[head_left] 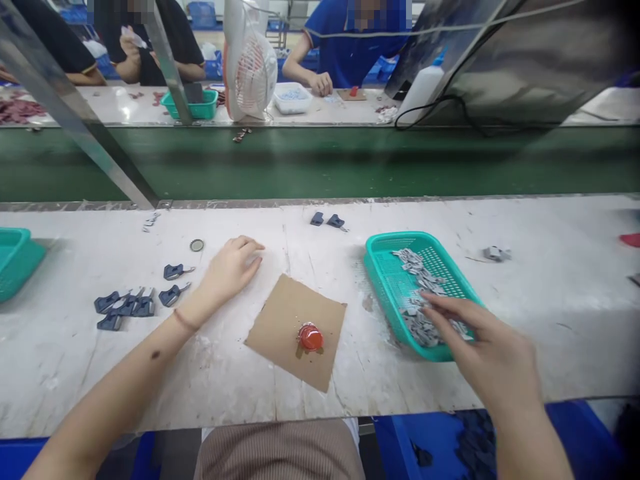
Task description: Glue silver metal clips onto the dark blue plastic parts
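My left hand [231, 268] rests on the white table with its fingers loosely extended and apart, holding nothing. My right hand [493, 353] reaches over the green plastic basket [374, 270], thumb and forefinger pinched at the small grey parts [425, 330] inside; the piece at the fingertips is barely visible. Between my hands lies a brown cardboard square [280, 313] carrying a small cap of glossy red-orange liquid [311, 337]. Several dark blue parts with metal tips [125, 305] lie left of my left forearm.
Two dark blue pieces [327, 220] lie near the table's back edge, and a bottle cap [197, 245] beyond my left wrist. Another green basket [20, 267] stands far left. A slanted metal post [95, 127] rises there. Co-workers sit across the green belt [320, 163]; blue bins [415, 447] stand below.
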The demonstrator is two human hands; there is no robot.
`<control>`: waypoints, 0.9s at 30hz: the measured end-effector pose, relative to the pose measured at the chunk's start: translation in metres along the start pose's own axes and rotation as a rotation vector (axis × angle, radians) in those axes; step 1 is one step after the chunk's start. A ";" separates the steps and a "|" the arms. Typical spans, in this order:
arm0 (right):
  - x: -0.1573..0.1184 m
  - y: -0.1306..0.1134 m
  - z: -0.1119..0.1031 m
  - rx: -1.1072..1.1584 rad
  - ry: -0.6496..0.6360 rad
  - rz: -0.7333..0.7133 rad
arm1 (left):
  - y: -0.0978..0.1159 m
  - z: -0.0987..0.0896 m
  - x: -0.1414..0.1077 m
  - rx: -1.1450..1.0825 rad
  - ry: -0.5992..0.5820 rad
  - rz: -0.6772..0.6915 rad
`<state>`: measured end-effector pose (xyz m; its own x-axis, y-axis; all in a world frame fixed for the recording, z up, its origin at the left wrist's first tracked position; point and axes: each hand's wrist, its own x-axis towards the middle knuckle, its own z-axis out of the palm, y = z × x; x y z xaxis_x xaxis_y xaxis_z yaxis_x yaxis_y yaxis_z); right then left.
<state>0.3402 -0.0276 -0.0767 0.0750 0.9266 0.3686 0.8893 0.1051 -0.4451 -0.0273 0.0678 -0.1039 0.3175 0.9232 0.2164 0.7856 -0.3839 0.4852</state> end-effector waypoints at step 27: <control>-0.101 -0.047 0.047 0.208 -0.058 -0.022 | 0.034 0.023 0.062 -1.034 -0.206 -0.428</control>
<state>0.2695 -0.1090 -0.1309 0.0254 0.9417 0.3355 0.7777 0.1922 -0.5985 0.0317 0.1119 -0.0938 0.2849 0.9301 -0.2319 0.0666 0.2221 0.9727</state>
